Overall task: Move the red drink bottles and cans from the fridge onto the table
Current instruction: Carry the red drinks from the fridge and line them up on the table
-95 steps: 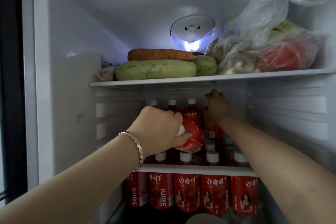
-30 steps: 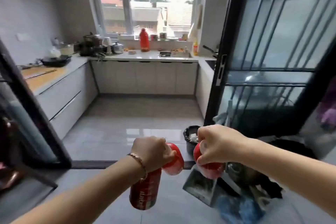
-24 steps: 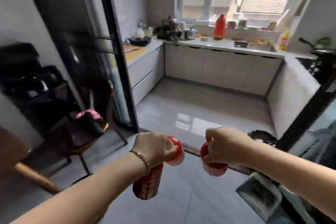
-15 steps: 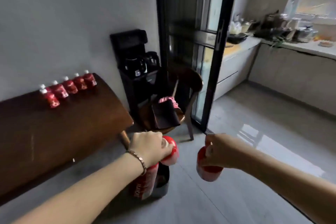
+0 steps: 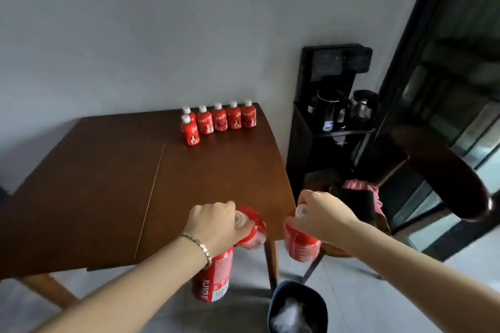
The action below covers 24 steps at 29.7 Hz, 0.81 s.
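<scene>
- The table (image 5: 108, 184) fills the left and middle of my view. Its near right corner sits directly ahead of both hands, and the set-down turns on that corner.
- Six standing bottles (image 5: 219, 121) are grouped at the table's far right corner by the wall, five in a row and one just in front of the leftmost. They are well ahead of the hands, up along the right edge, all upright with white caps on top.
- My left hand (image 5: 216, 224) is over the table's near edge, with the fingers curled round bottle necks. It seems to carry two bottles.
  - The hanging bottle (image 5: 213, 278) dangles under the wrist, its long axis roughly vertical, and looks lower than the tabletop.
  - The second bottle (image 5: 253, 232) is tipped to the right, with its cap at the fingertips.
- My right hand (image 5: 322, 216) is beyond the table's right edge, off the wood altogether. Its fingers are wrapped round the cap end of the right-hand bottle (image 5: 300, 246), which hangs cap up and near vertical.
- I judge the left hand the nearer to the tabletop. The right has to come across to the left, and all three loads have to rise before going forward to the group (the hanging bottle is lowest, so it would clip the edge first).
</scene>
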Each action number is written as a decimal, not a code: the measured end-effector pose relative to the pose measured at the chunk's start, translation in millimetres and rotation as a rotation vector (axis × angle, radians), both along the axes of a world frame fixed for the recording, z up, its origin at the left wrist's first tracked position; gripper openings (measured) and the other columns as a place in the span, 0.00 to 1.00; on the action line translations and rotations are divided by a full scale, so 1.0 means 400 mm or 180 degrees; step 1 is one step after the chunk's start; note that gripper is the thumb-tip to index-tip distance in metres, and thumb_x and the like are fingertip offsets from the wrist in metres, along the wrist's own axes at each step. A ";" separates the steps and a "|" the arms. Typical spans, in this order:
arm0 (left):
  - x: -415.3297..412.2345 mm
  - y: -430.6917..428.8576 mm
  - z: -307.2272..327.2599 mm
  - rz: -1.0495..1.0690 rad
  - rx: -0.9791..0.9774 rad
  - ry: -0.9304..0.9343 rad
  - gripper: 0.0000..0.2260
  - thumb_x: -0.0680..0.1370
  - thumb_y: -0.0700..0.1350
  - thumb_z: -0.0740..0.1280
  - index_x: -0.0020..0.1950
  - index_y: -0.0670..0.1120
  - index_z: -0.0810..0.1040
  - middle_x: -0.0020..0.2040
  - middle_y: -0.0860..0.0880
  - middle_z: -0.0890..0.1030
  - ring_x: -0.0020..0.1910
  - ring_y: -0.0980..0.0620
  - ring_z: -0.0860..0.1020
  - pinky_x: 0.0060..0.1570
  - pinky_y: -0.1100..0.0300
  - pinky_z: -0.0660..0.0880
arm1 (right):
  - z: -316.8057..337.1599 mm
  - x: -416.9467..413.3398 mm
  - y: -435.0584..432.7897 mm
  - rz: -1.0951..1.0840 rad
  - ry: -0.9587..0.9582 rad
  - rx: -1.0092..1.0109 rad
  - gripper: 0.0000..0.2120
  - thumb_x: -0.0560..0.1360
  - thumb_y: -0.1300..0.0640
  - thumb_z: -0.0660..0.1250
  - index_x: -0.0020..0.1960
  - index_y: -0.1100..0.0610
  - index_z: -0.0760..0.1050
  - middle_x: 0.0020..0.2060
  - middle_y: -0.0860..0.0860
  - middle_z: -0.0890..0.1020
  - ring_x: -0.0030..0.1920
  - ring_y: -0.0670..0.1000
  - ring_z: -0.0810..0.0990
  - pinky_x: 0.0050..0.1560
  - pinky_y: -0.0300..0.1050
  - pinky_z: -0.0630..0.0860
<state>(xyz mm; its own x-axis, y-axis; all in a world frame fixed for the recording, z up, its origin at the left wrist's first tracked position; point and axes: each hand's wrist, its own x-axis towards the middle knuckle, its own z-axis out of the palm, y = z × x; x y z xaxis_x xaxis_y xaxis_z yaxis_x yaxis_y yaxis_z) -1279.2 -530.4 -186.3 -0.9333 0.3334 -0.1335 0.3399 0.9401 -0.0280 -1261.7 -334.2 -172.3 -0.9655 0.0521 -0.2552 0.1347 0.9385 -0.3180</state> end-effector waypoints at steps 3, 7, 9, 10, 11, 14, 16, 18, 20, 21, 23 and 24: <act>-0.116 -0.044 -0.005 0.0317 0.0139 -0.0017 0.22 0.76 0.67 0.53 0.51 0.49 0.71 0.50 0.50 0.81 0.48 0.51 0.80 0.42 0.61 0.70 | -0.034 -0.176 -0.043 0.0198 -0.0035 -0.0048 0.22 0.72 0.41 0.66 0.59 0.54 0.72 0.48 0.48 0.81 0.45 0.49 0.81 0.41 0.40 0.79; -0.255 -0.131 -0.039 0.0678 0.0312 0.0042 0.25 0.75 0.67 0.54 0.56 0.48 0.71 0.51 0.51 0.81 0.48 0.52 0.81 0.41 0.63 0.71 | -0.092 -0.376 -0.121 0.0258 -0.0108 -0.0130 0.24 0.72 0.41 0.67 0.61 0.55 0.71 0.51 0.50 0.80 0.47 0.49 0.80 0.44 0.41 0.80; -0.324 -0.178 -0.064 0.0815 0.0377 0.0072 0.26 0.74 0.68 0.55 0.58 0.49 0.71 0.52 0.51 0.81 0.48 0.52 0.81 0.41 0.64 0.72 | -0.124 -0.468 -0.164 0.0191 -0.0189 -0.0212 0.24 0.72 0.42 0.68 0.61 0.55 0.71 0.52 0.51 0.79 0.48 0.50 0.80 0.45 0.43 0.80; -0.362 -0.201 -0.076 0.0868 0.0394 0.0060 0.26 0.74 0.68 0.55 0.59 0.49 0.70 0.53 0.51 0.81 0.49 0.52 0.81 0.41 0.65 0.73 | -0.139 -0.510 -0.185 0.0116 -0.0238 -0.0284 0.24 0.72 0.43 0.68 0.61 0.55 0.71 0.52 0.51 0.79 0.47 0.50 0.79 0.44 0.43 0.80; -0.402 -0.226 -0.087 0.0908 0.0396 0.0028 0.26 0.74 0.68 0.55 0.60 0.50 0.70 0.54 0.52 0.81 0.50 0.52 0.81 0.41 0.65 0.73 | -0.153 -0.553 -0.206 0.0034 -0.0277 -0.0356 0.23 0.72 0.43 0.68 0.60 0.56 0.71 0.52 0.52 0.79 0.47 0.50 0.79 0.43 0.43 0.80; -0.529 -0.294 -0.114 0.0873 0.0312 -0.0087 0.27 0.74 0.67 0.56 0.63 0.50 0.69 0.56 0.51 0.80 0.52 0.52 0.81 0.44 0.64 0.74 | -0.187 -0.669 -0.270 -0.0267 -0.0325 -0.0591 0.22 0.71 0.45 0.69 0.60 0.57 0.72 0.53 0.53 0.80 0.46 0.51 0.78 0.43 0.45 0.79; -0.624 -0.339 -0.126 0.0709 0.0210 -0.0150 0.27 0.75 0.66 0.55 0.64 0.49 0.69 0.57 0.51 0.80 0.53 0.52 0.80 0.47 0.62 0.75 | -0.209 -0.751 -0.314 -0.0499 -0.0335 -0.0695 0.21 0.71 0.47 0.70 0.59 0.57 0.72 0.53 0.54 0.80 0.46 0.51 0.77 0.42 0.45 0.77; -0.713 -0.375 -0.139 0.0527 0.0129 -0.0188 0.26 0.76 0.66 0.55 0.65 0.49 0.68 0.57 0.51 0.80 0.53 0.52 0.80 0.49 0.61 0.75 | -0.227 -0.826 -0.353 -0.0678 -0.0345 -0.0834 0.20 0.71 0.49 0.70 0.58 0.58 0.73 0.53 0.54 0.79 0.46 0.51 0.76 0.41 0.44 0.75; -0.795 -0.408 -0.158 0.0388 0.0114 -0.0174 0.26 0.76 0.66 0.54 0.65 0.49 0.69 0.56 0.51 0.81 0.53 0.52 0.80 0.50 0.61 0.74 | -0.244 -0.901 -0.386 -0.0805 -0.0346 -0.0908 0.19 0.71 0.50 0.70 0.58 0.58 0.73 0.55 0.55 0.77 0.47 0.52 0.76 0.38 0.43 0.74; -0.832 -0.420 -0.168 0.0342 0.0106 -0.0154 0.26 0.76 0.66 0.54 0.64 0.49 0.69 0.56 0.51 0.81 0.53 0.52 0.80 0.49 0.61 0.74 | -0.251 -0.939 -0.400 -0.0858 -0.0333 -0.0923 0.19 0.71 0.51 0.70 0.58 0.58 0.73 0.56 0.55 0.76 0.48 0.52 0.76 0.39 0.43 0.75; -0.903 -0.438 -0.195 0.0267 0.0071 -0.0146 0.26 0.75 0.66 0.55 0.62 0.48 0.71 0.54 0.51 0.81 0.51 0.52 0.81 0.48 0.61 0.73 | -0.265 -1.015 -0.423 -0.0918 -0.0308 -0.0934 0.19 0.71 0.52 0.70 0.59 0.58 0.72 0.57 0.55 0.75 0.50 0.53 0.76 0.43 0.47 0.78; -0.933 -0.443 -0.208 0.0241 0.0047 -0.0156 0.26 0.75 0.66 0.55 0.60 0.48 0.71 0.53 0.51 0.82 0.50 0.52 0.81 0.48 0.61 0.72 | -0.269 -1.053 -0.434 -0.0931 -0.0289 -0.0931 0.19 0.71 0.52 0.70 0.59 0.58 0.72 0.57 0.55 0.75 0.50 0.53 0.76 0.44 0.48 0.79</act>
